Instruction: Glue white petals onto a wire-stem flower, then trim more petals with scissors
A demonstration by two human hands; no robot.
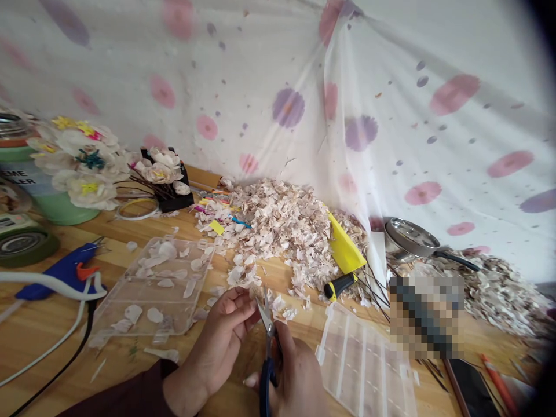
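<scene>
My left hand (215, 341) is closed in a pinch on a small pale petal-like flake (255, 293), partly hidden by the fingers. My right hand (299, 370) grips a pair of scissors (266, 324) with dark blue handles. Their blades point away from me, up against the flake beside my left fingertips. How far the blades are apart is hard to make out. Just beyond both hands, a big heap of similar pale flakes (278, 220) spreads over the wooden table (143, 394).
Left stand a clear compartment box (115, 308) with loose flakes, a blue glue gun (58, 275) with cables, and handmade white flowers (89, 191). Rightward are another clear plastic tray (369, 370), a yellow sheet (345, 243), a black-yellow handle (339, 285), a lidded pan (410, 237) and a phone-like slab (471, 388).
</scene>
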